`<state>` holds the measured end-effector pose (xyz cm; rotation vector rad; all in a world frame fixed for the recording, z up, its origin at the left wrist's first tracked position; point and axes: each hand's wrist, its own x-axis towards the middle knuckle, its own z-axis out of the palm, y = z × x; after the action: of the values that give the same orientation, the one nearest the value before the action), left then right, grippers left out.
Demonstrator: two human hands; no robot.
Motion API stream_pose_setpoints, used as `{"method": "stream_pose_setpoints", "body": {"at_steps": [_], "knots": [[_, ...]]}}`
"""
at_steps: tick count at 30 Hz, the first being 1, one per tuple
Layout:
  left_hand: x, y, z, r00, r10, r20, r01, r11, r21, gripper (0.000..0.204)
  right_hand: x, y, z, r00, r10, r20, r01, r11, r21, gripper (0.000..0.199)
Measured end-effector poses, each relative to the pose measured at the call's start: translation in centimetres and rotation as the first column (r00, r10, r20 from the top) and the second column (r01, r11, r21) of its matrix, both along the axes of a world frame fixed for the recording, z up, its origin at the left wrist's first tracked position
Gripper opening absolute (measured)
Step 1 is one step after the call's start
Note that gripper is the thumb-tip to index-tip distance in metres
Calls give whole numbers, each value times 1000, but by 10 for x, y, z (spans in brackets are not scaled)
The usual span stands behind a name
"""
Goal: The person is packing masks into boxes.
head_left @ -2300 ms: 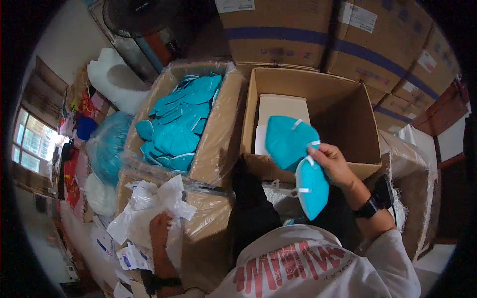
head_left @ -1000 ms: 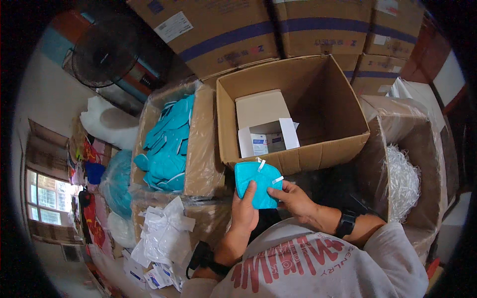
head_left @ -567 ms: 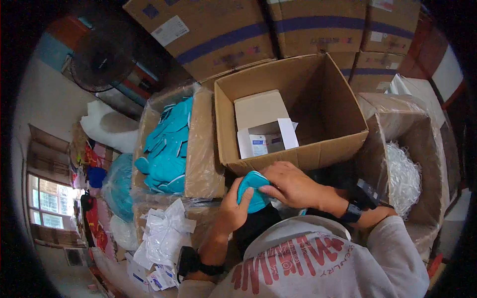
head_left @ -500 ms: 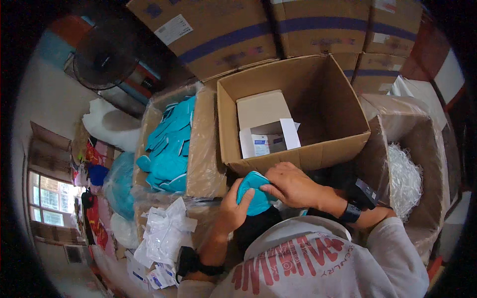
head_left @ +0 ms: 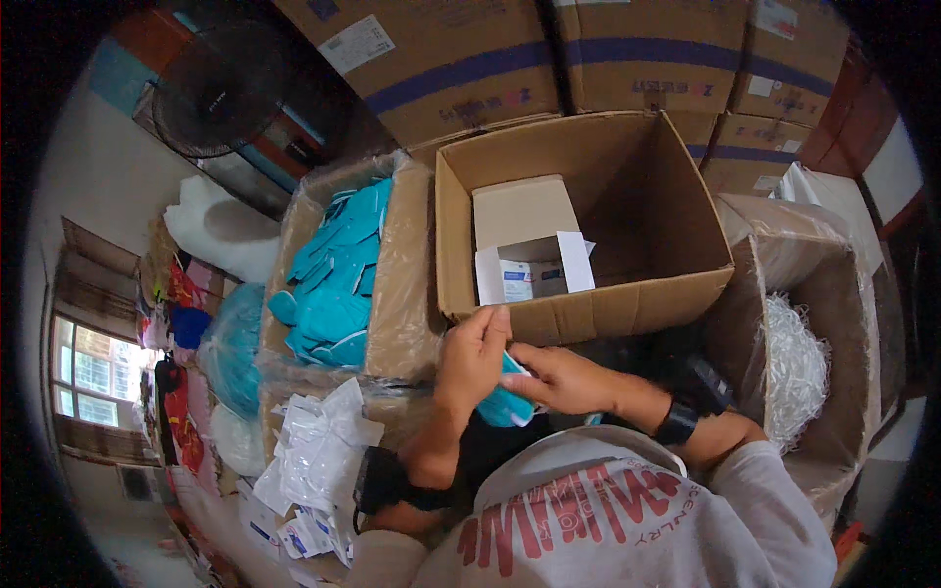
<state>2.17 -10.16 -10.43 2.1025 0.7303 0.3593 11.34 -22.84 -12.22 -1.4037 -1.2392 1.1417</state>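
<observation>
Both hands hold a teal folded face mask point(head_left: 506, 405) with white edging, just in front of the large open cardboard box. My left hand point(head_left: 469, 361) is closed on its left side, thumb pointing up and the back of the hand partly covering the mask. From the right, my right hand point(head_left: 566, 378) grips the mask's upper edge between thumb and fingers. Inside the cardboard box point(head_left: 586, 318) stands a smaller white carton point(head_left: 522, 211) with its flaps up and white packets in it. More teal masks point(head_left: 338, 269) fill the plastic-lined box point(head_left: 404, 284) on the left.
On the right, a plastic-lined box point(head_left: 745, 284) holds a heap of thin white strands point(head_left: 794, 367). White plastic packets point(head_left: 321, 446) lie at the lower left beside small printed cartons point(head_left: 306, 534). Sealed cardboard boxes point(head_left: 652, 59) are stacked behind; a fan point(head_left: 218, 98) stands far left.
My left hand has turned and risen, thumb now upward. The mask has tilted, so it shows edge-on rather than broad side. My right hand has shifted slightly down and left.
</observation>
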Motion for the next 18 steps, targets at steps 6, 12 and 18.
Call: {"method": "stream_pose_setpoints", "body": {"at_steps": [6, 12, 18], "knots": [[-16, 39, 0, 976, 60, 212, -44, 996, -82, 32, 31, -8, -21, 912, 260, -316, -304, 947, -99, 27], [-47, 86, 19, 994, 93, 55, -94, 996, 9, 29, 59, -23, -25, 920, 177, -349, -270, 933, -238, 32], [-66, 73, 21, 929, -90, -359, 100, 995, 10, 29, 66, -15, -20, 919, 178, -353, -283, 919, -275, 28]]}}
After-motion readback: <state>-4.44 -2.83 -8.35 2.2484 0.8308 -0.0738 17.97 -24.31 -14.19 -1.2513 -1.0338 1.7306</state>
